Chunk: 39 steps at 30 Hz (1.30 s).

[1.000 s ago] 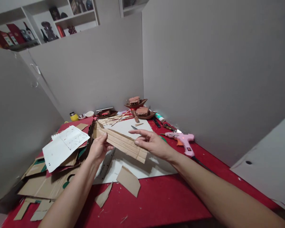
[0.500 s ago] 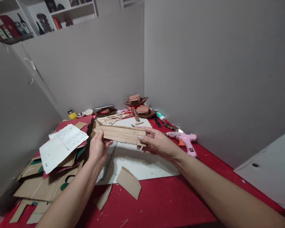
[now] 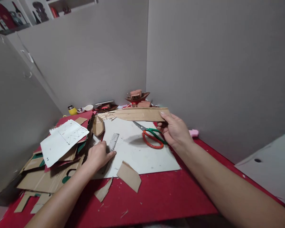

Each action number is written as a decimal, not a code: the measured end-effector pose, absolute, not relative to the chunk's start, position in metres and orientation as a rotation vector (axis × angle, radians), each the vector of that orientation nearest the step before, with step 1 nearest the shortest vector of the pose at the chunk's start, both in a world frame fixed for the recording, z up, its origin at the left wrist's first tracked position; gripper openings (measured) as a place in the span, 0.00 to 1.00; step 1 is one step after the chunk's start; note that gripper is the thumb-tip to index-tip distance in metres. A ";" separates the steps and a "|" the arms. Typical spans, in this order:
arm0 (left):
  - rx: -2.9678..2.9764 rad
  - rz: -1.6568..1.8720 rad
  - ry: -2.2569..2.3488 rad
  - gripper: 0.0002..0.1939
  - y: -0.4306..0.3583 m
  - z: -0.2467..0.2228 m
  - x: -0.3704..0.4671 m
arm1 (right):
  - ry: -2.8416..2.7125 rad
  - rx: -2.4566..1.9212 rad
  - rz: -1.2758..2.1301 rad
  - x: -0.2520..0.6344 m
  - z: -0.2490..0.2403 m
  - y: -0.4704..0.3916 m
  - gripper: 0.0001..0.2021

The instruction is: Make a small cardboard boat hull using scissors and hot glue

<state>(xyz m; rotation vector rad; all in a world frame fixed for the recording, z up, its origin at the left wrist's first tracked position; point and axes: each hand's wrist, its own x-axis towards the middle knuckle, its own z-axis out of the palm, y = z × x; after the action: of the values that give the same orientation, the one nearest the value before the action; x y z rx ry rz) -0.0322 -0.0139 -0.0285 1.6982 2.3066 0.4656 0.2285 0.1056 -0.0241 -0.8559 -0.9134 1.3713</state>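
My right hand (image 3: 178, 128) pinches the right end of a long brown cardboard strip (image 3: 140, 114), thumb on its face. The strip is held level above the white board (image 3: 142, 161), tapering toward its left end. Below it lie scissors (image 3: 148, 134) with one orange and one green handle, close to my right fingers; I cannot tell whether they touch. My left hand (image 3: 99, 155) is down over the ruler (image 3: 113, 142), thumb stretched out to the right along it. The other left fingertips are hidden. Just beyond my left hand stands a small cardboard boat hull (image 3: 98, 125).
Cardboard sheets (image 3: 38, 183) and a drawing on paper (image 3: 64, 139) are piled at the left. Cardboard offcuts (image 3: 129, 176) lie near the front. Model boats (image 3: 136, 95), thin sticks (image 3: 103, 116) and a yellow cup (image 3: 72, 110) stand or lie behind. A pink glue gun (image 3: 194, 133) is partly hidden.
My left hand has let go of the cardboard strip and moved down to the ruler. My right hand has carried the strip up and right, uncovering the scissors and the boat hull.
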 end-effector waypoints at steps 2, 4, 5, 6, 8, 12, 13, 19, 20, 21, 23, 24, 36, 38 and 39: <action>1.756 0.308 2.333 0.13 -0.010 -0.030 -0.036 | -0.850 -0.837 1.424 0.225 -0.023 0.104 0.11; 1.798 0.194 2.333 0.11 -0.008 -0.030 -0.038 | -0.821 -0.835 1.489 0.222 -0.023 0.102 0.10; 1.812 0.151 2.329 0.10 -0.007 -0.030 -0.038 | -0.817 -0.838 1.519 0.221 -0.024 0.101 0.09; 1.821 0.116 2.323 0.09 -0.007 -0.030 -0.038 | -0.817 -0.843 1.546 0.220 -0.024 0.101 0.08; 1.826 0.070 2.323 0.09 -0.008 -0.030 -0.038 | -0.822 -0.849 1.589 0.218 -0.026 0.101 0.07; 1.847 0.055 2.347 0.10 -0.013 -0.030 -0.037 | -0.856 -0.852 1.652 0.217 -0.029 0.100 0.07; 1.857 0.053 2.342 0.11 -0.014 -0.029 -0.036 | -0.872 -0.855 1.666 0.217 -0.030 0.100 0.07; 1.879 -0.009 2.292 0.14 -0.013 -0.021 -0.035 | -0.974 -0.918 1.731 0.213 -0.034 0.097 0.05; 1.883 -0.020 2.289 0.14 -0.012 -0.020 -0.035 | -0.982 -0.922 1.738 0.212 -0.034 0.096 0.04; 1.891 -0.030 2.285 0.15 -0.012 -0.019 -0.035 | -0.987 -0.924 1.745 0.211 -0.034 0.096 0.05; 1.921 -0.049 2.267 0.16 -0.011 -0.018 -0.033 | -0.986 -0.931 1.757 0.210 -0.035 0.095 0.07; 1.939 -0.059 2.254 0.17 -0.011 -0.018 -0.032 | -0.982 -0.935 1.764 0.209 -0.035 0.094 0.07; 1.955 0.211 2.261 0.09 -0.017 -0.022 -0.038 | -0.717 -0.916 1.602 0.207 -0.042 0.102 0.06; 1.936 0.346 2.209 0.10 -0.018 -0.018 -0.044 | -0.615 -0.880 1.497 0.211 -0.039 0.107 0.06; 1.932 0.409 2.167 0.11 -0.020 -0.016 -0.045 | -0.567 -0.860 1.449 0.215 -0.038 0.110 0.06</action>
<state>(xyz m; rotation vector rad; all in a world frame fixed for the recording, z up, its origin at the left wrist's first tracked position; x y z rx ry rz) -0.0450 -0.0197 -0.0156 1.9317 2.1673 0.4087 0.2148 0.1104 -0.0376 -0.8599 -0.5674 1.4491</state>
